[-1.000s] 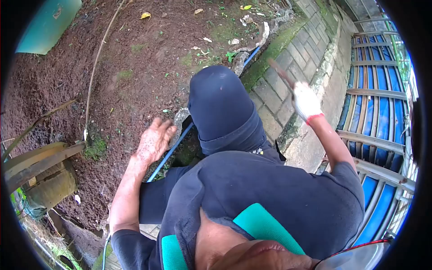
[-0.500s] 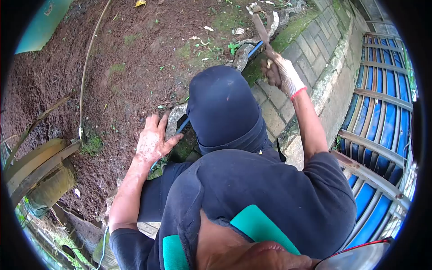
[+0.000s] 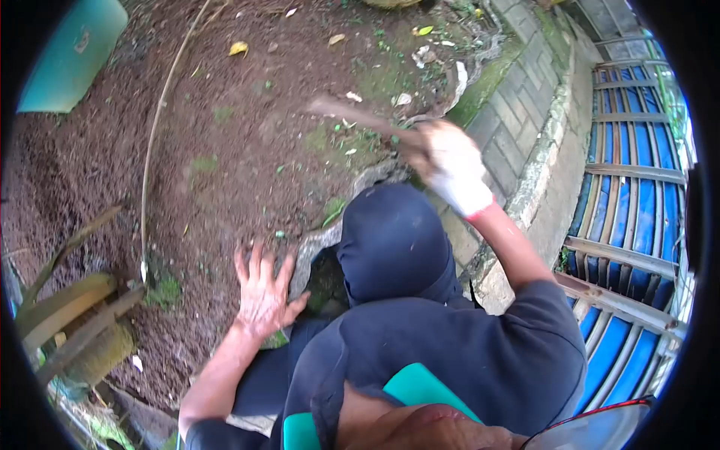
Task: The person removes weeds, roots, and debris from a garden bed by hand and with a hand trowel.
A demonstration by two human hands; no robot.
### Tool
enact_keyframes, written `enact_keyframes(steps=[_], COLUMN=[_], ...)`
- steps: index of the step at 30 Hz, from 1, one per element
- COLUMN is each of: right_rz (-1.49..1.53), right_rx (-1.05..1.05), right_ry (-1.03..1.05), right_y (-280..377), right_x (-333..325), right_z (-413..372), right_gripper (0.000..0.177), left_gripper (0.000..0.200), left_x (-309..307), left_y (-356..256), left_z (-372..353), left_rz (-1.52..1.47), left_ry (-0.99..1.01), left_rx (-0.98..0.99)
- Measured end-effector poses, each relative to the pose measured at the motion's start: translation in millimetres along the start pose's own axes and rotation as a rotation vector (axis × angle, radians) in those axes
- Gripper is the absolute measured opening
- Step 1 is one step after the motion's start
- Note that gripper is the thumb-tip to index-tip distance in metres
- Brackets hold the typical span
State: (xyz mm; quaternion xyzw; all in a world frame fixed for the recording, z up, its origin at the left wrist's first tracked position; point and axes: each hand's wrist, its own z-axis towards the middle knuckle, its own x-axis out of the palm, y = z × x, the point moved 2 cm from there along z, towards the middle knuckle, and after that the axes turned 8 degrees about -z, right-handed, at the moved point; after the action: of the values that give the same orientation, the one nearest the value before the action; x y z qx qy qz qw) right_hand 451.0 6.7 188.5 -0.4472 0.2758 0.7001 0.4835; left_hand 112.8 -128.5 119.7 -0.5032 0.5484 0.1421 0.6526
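Note:
My bare left hand (image 3: pixel 262 289) lies on the brown soil (image 3: pixel 225 187) with its fingers spread, beside the rough stone edging (image 3: pixel 304 262). Nothing is in it. My right hand (image 3: pixel 450 161) wears a white glove with a red cuff and is closed round a flat-bladed hand tool (image 3: pixel 352 114). The blade points left above the soil and is smeared by motion, so its exact kind does not show. My dark-clothed knee (image 3: pixel 394 240) is between the two hands, over the edging, and hides part of it.
A grey brick path (image 3: pixel 510 112) with a mossy border runs along the right. Beyond it are wooden slats over blue sheeting (image 3: pixel 626 180). A thin pole (image 3: pixel 154 150) lies on the soil at left, near wooden boards (image 3: pixel 75 330). A green sheet (image 3: pixel 71 56) is top left.
The tool has swung from pointing up over the path edge to pointing left over the soil, with my right hand lower. The blue strip by the edging is no longer visible. The view has shifted.

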Motion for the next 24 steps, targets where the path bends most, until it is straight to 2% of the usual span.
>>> enact_keyframes(steps=[1, 2, 5, 8, 11, 19, 20, 21, 22, 23, 24], right_rz=[0.026, 0.039, 0.026, 0.1, 0.129, 0.239, 0.278, 0.258, 0.294, 0.325, 0.185], right_rx=[-0.105, -0.062, -0.235, -0.216, -0.193, -0.098, -0.112, -0.132, -0.131, -0.085, -0.141], right_ry=[0.065, 0.373, 0.435, 0.653, 0.633, 0.604, 0.46, 0.548, 0.464, 0.614, 0.687], right_y=[4, 7, 20, 20, 16, 10, 10, 11, 10, 11, 20], right_x=[16, 40, 69, 74, 76, 80, 79, 81, 88, 99, 82], right_z=[11, 21, 22, 34, 35, 31, 28, 29, 20, 10, 19], right_gripper=[0.025, 0.032, 0.036, 0.037, 0.037, 0.041, 0.038, 0.036, 0.034, 0.032, 0.033], left_gripper=[0.088, 0.089, 0.094, 0.102, 0.103, 0.1, 0.099, 0.098, 0.102, 0.103, 0.103], left_x=[6, 7, 6, 4, -1, 9, 7, 9, 13, 10, 4], left_y=[3, 2, 2, 8, 9, 9, 9, 6, 5, -3, -9], left_z=[-2, -2, -1, 0, 6, 3, 3, 7, 7, 6, 14], left_rz=[0.024, 0.033, 0.057, 0.013, -0.045, 0.049, 0.062, 0.067, 0.104, 0.127, 0.162], left_ry=[0.029, 0.045, 0.073, 0.085, 0.213, 0.25, 0.261, 0.27, 0.326, 0.398, 0.45], left_rx=[-0.023, -0.063, -0.141, -0.23, -0.331, -0.328, -0.33, -0.32, -0.348, -0.393, -0.441])
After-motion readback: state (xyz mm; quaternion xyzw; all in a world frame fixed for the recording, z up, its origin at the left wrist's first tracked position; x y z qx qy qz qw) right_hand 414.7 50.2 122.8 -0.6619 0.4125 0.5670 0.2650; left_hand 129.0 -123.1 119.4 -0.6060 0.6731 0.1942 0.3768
